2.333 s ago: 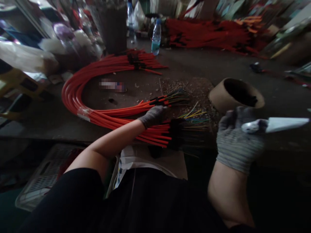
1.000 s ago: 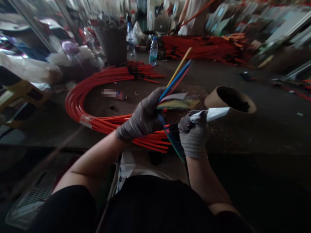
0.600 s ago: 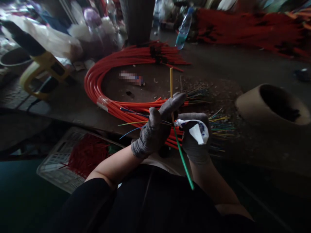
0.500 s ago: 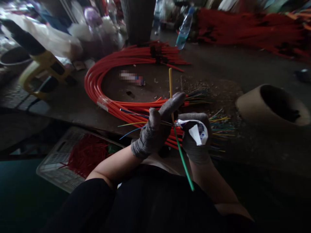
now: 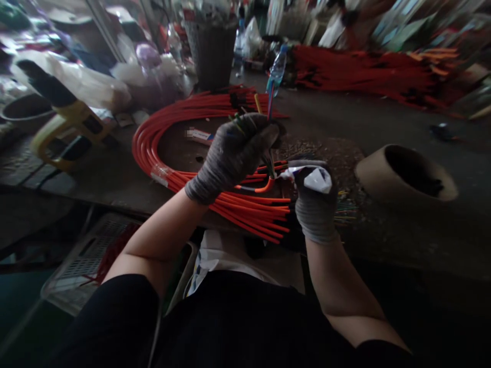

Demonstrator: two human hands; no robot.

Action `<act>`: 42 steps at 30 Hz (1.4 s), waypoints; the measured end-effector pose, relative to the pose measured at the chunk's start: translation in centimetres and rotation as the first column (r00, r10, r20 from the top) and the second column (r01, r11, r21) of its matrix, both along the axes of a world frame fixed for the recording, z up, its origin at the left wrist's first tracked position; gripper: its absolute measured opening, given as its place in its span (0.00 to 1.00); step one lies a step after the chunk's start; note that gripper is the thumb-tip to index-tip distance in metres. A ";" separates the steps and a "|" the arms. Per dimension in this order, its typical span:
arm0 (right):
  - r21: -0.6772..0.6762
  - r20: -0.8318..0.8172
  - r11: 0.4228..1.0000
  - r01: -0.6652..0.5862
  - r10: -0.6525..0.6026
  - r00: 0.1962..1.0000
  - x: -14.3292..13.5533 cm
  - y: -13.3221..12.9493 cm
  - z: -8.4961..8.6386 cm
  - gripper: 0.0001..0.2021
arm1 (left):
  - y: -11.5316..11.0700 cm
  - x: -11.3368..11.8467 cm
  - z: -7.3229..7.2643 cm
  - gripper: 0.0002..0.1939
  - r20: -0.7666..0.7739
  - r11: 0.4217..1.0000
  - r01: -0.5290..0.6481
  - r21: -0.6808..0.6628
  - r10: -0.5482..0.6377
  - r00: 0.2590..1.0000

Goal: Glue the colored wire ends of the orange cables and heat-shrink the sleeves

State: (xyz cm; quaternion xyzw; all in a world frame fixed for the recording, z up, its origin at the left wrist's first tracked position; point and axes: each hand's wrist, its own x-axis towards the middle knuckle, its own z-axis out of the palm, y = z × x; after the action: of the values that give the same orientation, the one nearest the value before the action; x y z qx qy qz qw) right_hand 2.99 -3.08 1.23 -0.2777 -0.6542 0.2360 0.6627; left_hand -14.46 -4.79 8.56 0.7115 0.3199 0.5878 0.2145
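Observation:
My left hand (image 5: 232, 158), in a grey knit glove, is closed around a bunch of thin coloured wires (image 5: 271, 99). Their tips stick up above its fingers. Below that grip the wires run down into the upturned end of an orange cable (image 5: 267, 185). My right hand (image 5: 316, 209), gloved the same way, is wrapped around a crumpled white squeeze tube (image 5: 318, 179). Its narrow nozzle points left, right at the cable's mouth; whether it touches cannot be made out. More orange cables (image 5: 249, 209) lie beneath and between my hands, bent in a wide loop.
A yellow-and-black power tool (image 5: 72, 122) stands at the left. To the right is a wide cardboard ring (image 5: 372, 174). A water bottle (image 5: 276, 66), a dark bucket (image 5: 213, 56) and red cable bundles (image 5: 356, 71) sit behind. A white crate (image 5: 88, 250) is low left.
My left hand has closed around the wires and lifted them upright; before, its fingers were extended with the wires fanned out. The tube stays in my right hand near the cable end. The view has shifted.

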 end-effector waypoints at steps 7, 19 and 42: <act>0.243 0.284 0.970 0.008 -0.079 0.956 1.1 -0.1 1.5 0.07 | 2.1 0.4 1.1 0.22 0.127 0.975 0.115 -0.191 -0.091 0.988; -0.094 -0.122 0.976 -0.196 0.185 0.975 0.0 -1.1 -0.9 0.08 | -4.5 1.4 -1.1 0.14 0.098 0.998 -0.046 -0.033 0.049 0.994; -0.349 0.147 0.901 -0.260 0.326 0.934 8.0 -2.9 -3.0 0.06 | -7.8 5.6 -7.6 0.14 -0.545 0.939 0.343 0.023 -0.276 0.792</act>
State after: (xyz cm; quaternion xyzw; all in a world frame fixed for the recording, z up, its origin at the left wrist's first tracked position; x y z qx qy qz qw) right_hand 10.94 -5.94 -1.74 -0.3031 -0.7047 0.4080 0.4949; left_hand -8.86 -12.64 0.97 0.9007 0.2099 0.3417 0.1671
